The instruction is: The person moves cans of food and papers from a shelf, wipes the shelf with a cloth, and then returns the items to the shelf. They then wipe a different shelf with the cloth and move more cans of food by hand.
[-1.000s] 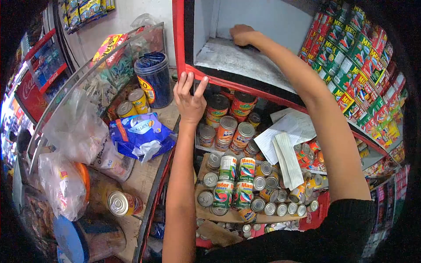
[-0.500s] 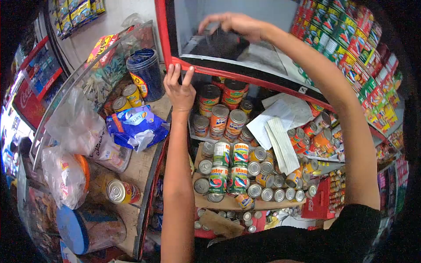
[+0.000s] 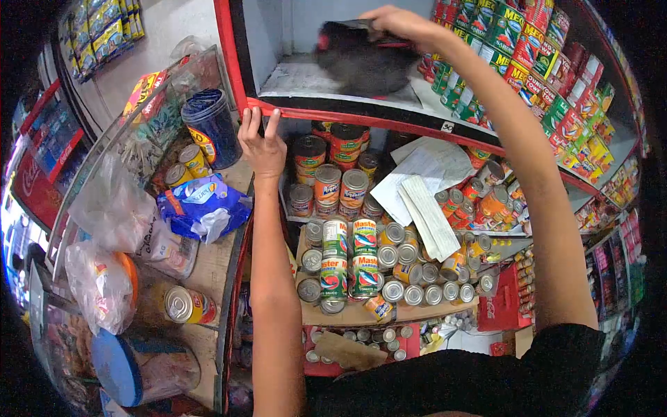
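Note:
My left hand rests its outstretched, spread fingers on the red shelf edge at the upper corner of the cabinet. Higher up, my right hand is closed on a black cloth with touches of red. Motion blurs the cloth, which is over the grey shelf floor of an upper compartment. Below the red edge stand sardine cans with green, white and red labels, stacked two high. Other cans with red-orange labels are behind them.
Red and green cans fill the shelf at right. Papers lie over cans. On the left counter are a blue packet, a dark jar, plastic bags, a single can and a blue-lidded container.
My right hand has moved right and slightly up with the cloth, which shows more fully. The shelves appear shifted left in view. My left hand keeps its place on the red edge.

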`<action>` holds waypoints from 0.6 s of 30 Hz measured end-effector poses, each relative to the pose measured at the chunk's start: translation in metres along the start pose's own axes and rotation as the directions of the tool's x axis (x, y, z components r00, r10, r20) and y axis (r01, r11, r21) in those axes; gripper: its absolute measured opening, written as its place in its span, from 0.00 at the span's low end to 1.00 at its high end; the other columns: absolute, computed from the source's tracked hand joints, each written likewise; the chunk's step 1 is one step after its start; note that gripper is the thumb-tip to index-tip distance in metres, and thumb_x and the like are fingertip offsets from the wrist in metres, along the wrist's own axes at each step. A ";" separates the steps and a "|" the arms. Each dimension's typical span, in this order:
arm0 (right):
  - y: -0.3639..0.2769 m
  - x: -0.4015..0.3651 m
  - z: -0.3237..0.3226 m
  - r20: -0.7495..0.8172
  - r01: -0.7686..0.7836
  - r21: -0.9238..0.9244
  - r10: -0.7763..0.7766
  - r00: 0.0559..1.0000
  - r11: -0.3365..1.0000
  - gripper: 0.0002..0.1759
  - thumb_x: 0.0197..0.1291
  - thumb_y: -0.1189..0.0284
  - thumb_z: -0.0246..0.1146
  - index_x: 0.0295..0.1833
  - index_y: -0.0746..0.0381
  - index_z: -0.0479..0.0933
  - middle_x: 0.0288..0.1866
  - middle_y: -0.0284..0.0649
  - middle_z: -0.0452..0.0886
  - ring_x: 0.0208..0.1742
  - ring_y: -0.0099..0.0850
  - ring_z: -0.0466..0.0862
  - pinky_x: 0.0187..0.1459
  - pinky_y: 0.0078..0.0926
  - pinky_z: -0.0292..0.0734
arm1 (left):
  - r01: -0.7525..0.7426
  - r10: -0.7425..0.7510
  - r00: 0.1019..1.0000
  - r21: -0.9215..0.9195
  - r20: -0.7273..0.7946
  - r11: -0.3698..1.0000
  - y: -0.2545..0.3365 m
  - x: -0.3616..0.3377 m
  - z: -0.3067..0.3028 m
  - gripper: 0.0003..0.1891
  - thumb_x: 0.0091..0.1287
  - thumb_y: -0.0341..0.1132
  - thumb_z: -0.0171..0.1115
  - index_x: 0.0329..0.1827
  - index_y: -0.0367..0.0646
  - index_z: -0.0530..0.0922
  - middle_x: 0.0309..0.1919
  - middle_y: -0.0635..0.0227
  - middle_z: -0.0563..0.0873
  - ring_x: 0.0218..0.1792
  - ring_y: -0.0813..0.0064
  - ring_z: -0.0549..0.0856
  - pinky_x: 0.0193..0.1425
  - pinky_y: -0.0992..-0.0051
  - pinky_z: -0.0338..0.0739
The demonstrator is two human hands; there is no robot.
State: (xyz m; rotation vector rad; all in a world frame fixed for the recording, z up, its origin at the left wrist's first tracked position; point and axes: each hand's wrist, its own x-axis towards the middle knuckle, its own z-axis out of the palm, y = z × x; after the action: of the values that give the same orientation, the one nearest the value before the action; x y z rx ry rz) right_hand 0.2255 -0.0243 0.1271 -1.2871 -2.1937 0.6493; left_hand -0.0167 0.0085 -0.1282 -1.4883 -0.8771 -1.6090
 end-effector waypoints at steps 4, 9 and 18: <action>0.047 0.003 -0.005 0.659 0.462 -0.597 0.073 0.749 0.655 0.14 0.36 0.74 0.47 0.28 0.73 0.73 0.16 0.41 0.74 0.21 0.31 0.70 0.27 0.35 0.68 | -0.003 0.003 1.000 0.005 0.000 1.000 -0.001 -0.002 -0.001 0.35 0.47 0.18 0.60 0.59 0.60 0.68 0.58 0.65 0.67 0.63 0.59 0.67 0.57 0.60 0.68; -0.008 0.012 0.051 0.490 0.307 -0.612 0.044 0.871 0.729 0.11 0.39 0.72 0.49 0.22 0.71 0.70 0.14 0.38 0.68 0.17 0.29 0.66 0.20 0.35 0.64 | 0.011 -0.011 1.000 -0.015 0.004 1.000 -0.001 -0.003 0.000 0.33 0.50 0.20 0.60 0.59 0.62 0.68 0.58 0.65 0.67 0.63 0.59 0.67 0.58 0.59 0.68; -0.014 0.057 0.075 0.010 0.197 0.529 -0.238 0.971 0.825 0.20 0.50 0.75 0.51 0.49 0.65 0.79 0.44 0.47 0.81 0.46 0.32 0.80 0.48 0.34 0.75 | 0.008 -0.007 1.000 -0.022 0.006 1.000 -0.001 -0.004 -0.001 0.35 0.49 0.19 0.59 0.61 0.62 0.67 0.59 0.65 0.66 0.63 0.59 0.66 0.58 0.59 0.68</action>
State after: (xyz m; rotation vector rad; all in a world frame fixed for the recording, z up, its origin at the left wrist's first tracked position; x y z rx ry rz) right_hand 0.1444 0.0099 0.0900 -0.7232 -1.9748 1.1224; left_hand -0.0183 0.0087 -0.1322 -1.5071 -0.8718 -1.6253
